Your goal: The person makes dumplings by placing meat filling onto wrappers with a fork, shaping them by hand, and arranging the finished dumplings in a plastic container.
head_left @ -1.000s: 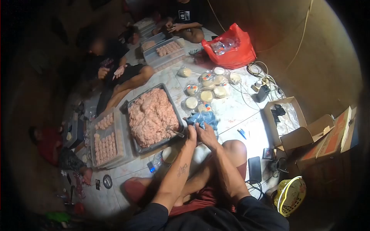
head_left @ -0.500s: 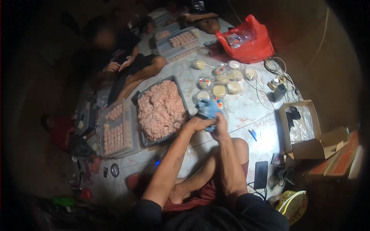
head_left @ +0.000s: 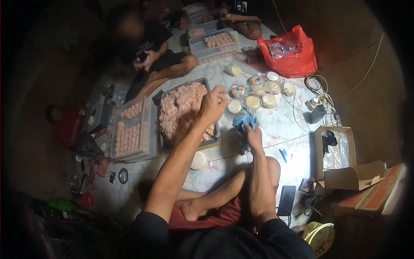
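My right hand point(head_left: 253, 136) grips a crumpled blue cloth point(head_left: 245, 121) above the tiled floor. My left hand point(head_left: 214, 105) is raised over the right edge of a dark tub, its fingers loosely bent and apart with nothing visible in them. A large heap of pink minced meat point(head_left: 179, 105) fills the tub point(head_left: 214, 137), partly hidden by my left forearm. Just beyond the cloth lie several plastic-wrapped packs of round pale wrappers point(head_left: 252, 102). Another round pale pack point(head_left: 199, 160) rests on the floor between my forearms.
A clear container point(head_left: 148, 144) of shaped meat pieces stands left of the tub; a similar container point(head_left: 213, 54) stands farther back. A red plastic bag point(head_left: 293, 56), cables with a black adapter point(head_left: 318, 114) and an open cardboard box point(head_left: 319, 151) lie right. Other people sit left and behind.
My left hand has come off the blue cloth and moved up and left towards the meat tub. The cloth stays in my right hand, slightly lower right. The view has shifted a little.
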{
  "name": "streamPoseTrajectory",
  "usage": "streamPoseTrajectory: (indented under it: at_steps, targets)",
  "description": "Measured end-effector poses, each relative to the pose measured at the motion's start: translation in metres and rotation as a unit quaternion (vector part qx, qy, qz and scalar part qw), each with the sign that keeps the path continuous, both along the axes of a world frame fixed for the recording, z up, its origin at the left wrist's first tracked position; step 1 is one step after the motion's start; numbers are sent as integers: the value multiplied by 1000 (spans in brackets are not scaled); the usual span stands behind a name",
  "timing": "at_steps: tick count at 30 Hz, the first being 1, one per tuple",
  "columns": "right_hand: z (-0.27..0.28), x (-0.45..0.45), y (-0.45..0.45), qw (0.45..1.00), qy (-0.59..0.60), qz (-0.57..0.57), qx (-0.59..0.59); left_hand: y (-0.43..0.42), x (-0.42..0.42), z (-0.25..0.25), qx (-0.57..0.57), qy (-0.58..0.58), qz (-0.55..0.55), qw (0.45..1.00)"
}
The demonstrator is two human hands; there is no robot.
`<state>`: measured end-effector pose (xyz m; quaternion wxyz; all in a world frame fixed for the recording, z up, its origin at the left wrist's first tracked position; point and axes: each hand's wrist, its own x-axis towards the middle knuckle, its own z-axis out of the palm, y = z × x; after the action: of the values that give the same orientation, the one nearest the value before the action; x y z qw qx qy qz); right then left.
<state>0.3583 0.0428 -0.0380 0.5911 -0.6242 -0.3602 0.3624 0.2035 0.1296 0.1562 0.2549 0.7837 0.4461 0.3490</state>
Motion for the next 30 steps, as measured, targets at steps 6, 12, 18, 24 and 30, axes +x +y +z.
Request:
streamPoseTrajectory:
  at_steps: [6, 12, 18, 24, 30]
  targets:
    - [56, -14, -6, 966, -235, 16, -103, -108, -124, -7, -59, -130, -37, 989]
    - [74, -26, -9, 996, -92, -5, 11, -157, -261, -96, -102, -200, 202, 953]
    - [70, -44, 13, 963, -257, 78, -16, -183, -240, -142, -35, 52, 30, 998]
    - [142, -119, 14, 781, -574, 244, -31, -175, -218, -204, 120, 184, -3, 975]
    - [131, -168, 30, 774, -587, 214, -103, -157, -213, -263, 139, 37, 85, 986]
